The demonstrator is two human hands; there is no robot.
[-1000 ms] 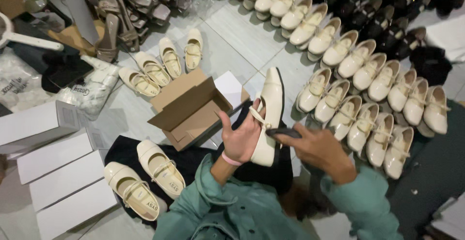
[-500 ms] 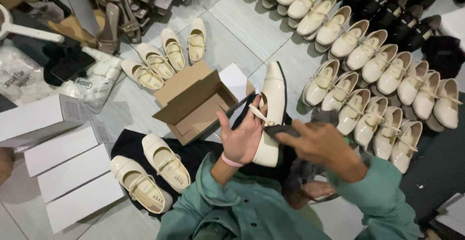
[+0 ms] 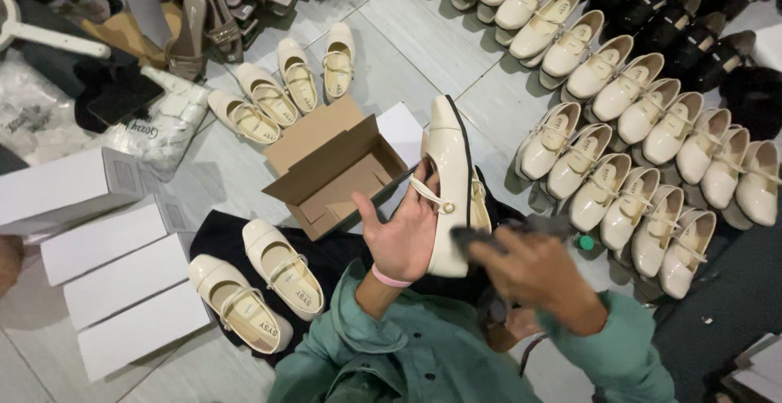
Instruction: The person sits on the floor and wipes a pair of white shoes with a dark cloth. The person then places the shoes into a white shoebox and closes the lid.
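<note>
Head view, looking down at a person in a green shirt seated on a tiled floor (image 3: 423,53) among many shoes. Left hand (image 3: 401,232), with a pink band at the wrist, grasps a cream shoe (image 3: 450,177) from the side, toe pointing away, its thin strap across the fingers. Right hand (image 3: 533,277) is blurred and curled around a dark cloth (image 3: 497,234) that touches the shoe's heel end. Just left of the shoe, a brown cardboard box (image 3: 330,171) lies open on the floor with its flaps spread, and a white lid (image 3: 401,129) shows behind it. Further left, four long white boxes (image 3: 114,269) lie side by side in a stack-like row, plain on top; one end carries a small pale label. Above them sits a clear plastic bag (image 3: 163,130) with dark print. Between the white boxes and the person, two cream shoes (image 3: 257,289) rest on a black cloth (image 3: 224,232), dark lettering on their insoles. Four more cream shoes (image 3: 281,89) lie beyond the brown box. To the right, rows of cream shoes (image 3: 635,126) fill the floor, with black shoes (image 3: 692,20) behind them.
</note>
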